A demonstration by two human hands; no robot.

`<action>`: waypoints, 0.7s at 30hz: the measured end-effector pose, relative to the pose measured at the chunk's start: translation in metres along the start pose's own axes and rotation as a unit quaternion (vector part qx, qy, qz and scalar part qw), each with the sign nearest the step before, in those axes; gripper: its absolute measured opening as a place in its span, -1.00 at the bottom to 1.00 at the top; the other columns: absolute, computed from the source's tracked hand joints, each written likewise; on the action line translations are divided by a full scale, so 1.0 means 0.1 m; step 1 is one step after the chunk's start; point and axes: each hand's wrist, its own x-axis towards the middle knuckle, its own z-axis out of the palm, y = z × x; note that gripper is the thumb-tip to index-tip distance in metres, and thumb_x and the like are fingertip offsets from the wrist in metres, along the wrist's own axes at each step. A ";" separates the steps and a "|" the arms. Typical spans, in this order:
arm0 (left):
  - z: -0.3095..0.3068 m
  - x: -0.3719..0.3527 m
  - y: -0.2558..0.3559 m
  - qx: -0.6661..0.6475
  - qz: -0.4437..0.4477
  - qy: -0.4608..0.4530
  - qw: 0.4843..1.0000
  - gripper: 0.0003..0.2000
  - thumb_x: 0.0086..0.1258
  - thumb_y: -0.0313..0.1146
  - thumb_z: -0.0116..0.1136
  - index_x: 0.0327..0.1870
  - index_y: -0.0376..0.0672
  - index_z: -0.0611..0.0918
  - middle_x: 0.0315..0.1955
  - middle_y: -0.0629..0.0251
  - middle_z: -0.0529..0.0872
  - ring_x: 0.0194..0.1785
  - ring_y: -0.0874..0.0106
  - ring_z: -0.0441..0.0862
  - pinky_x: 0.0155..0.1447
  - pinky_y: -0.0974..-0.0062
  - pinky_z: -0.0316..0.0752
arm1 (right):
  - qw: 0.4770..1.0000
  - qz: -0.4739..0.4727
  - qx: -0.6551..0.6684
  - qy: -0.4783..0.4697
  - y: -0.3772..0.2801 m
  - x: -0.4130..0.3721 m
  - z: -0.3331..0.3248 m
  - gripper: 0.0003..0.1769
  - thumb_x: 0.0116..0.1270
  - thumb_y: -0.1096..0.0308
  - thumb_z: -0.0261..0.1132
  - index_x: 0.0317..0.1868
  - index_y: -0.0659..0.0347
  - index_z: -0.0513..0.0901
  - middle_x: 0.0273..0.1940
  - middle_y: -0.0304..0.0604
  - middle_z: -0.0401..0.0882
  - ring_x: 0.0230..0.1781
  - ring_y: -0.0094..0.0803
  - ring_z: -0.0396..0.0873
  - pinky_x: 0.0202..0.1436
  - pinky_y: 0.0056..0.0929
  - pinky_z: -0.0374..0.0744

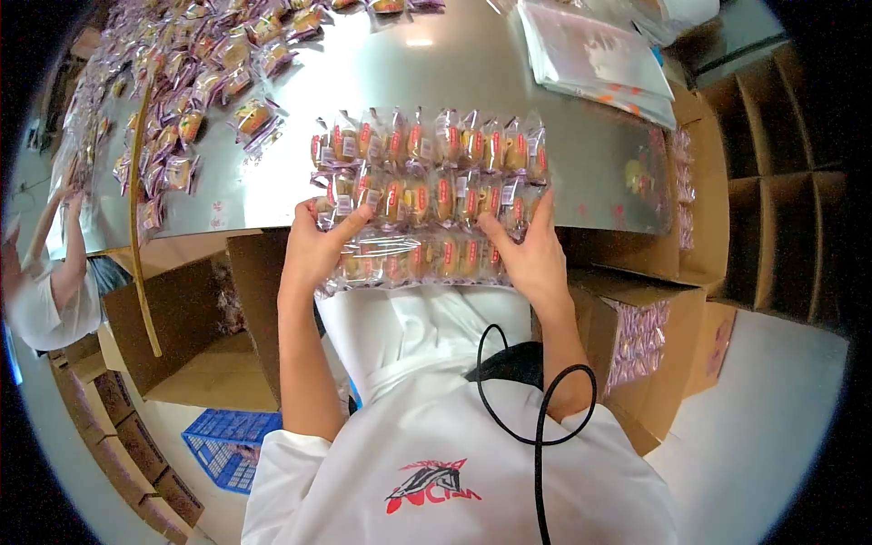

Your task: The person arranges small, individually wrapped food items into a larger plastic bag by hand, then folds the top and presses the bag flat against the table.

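Three rows of small wrapped pastries (418, 195) lie side by side at the near edge of the metal table, the nearest row reaching past the edge toward my body. My left hand (320, 243) grips the left end of the rows, its thumb on top. At the right end, my right hand (531, 254) holds them the same way, thumb over the wrappers and fingers along the side. Clear plastic film shows over the nearest row. The undersides of the rows are hidden.
Many loose wrapped pastries (209, 77) cover the table's left part, beside a long thin strip (138, 218). Plastic bags (599, 59) lie at the back right. Cardboard boxes (195, 318) stand below, near a blue crate (227, 445). Another person (59, 282) is at far left.
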 end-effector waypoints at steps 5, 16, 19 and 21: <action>0.04 -0.03 0.19 0.136 -0.033 0.002 0.990 -0.13 0.19 0.12 0.65 0.24 -0.48 0.49 0.05 -0.06 0.76 0.03 0.34 0.74 0.16 0.35 0.63 | 0.992 -0.014 -0.128 0.015 -0.18 0.03 0.07 0.67 0.07 -0.59 0.46 0.67 0.56 -0.23 0.59 0.70 -0.01 0.58 0.50 0.23 0.61 0.14 0.33; 0.12 0.12 0.05 0.051 -0.023 0.005 0.998 -0.30 0.19 -0.26 0.71 0.15 -0.42 0.44 0.00 0.03 0.76 -0.02 0.36 0.76 0.09 0.37 0.69 | 0.999 -0.042 -0.008 -0.010 0.08 0.20 0.15 0.61 0.15 -0.52 0.47 0.68 0.55 -0.25 0.50 0.58 0.15 0.53 0.45 0.26 0.51 0.08 0.42; 0.10 0.05 0.12 0.111 -0.001 0.020 0.994 -0.14 0.12 -0.16 0.75 0.26 -0.48 0.41 0.05 -0.06 0.76 0.05 0.20 0.77 0.17 0.29 0.67 | 0.998 -0.053 -0.030 0.007 0.09 0.16 0.18 0.54 0.22 -0.51 0.40 0.69 0.52 -0.23 0.57 0.62 0.03 0.61 0.46 0.11 0.59 0.22 0.25; 0.13 0.01 0.20 0.192 0.103 0.079 0.973 -0.05 0.11 -0.12 0.74 0.36 -0.52 0.36 0.15 -0.15 0.70 0.17 0.10 0.71 0.28 0.21 0.58 | 0.987 -0.072 -0.134 0.051 0.07 0.15 0.21 0.48 0.29 -0.52 0.33 0.71 0.47 -0.21 0.62 0.65 -0.10 0.67 0.48 -0.02 0.64 0.38 0.09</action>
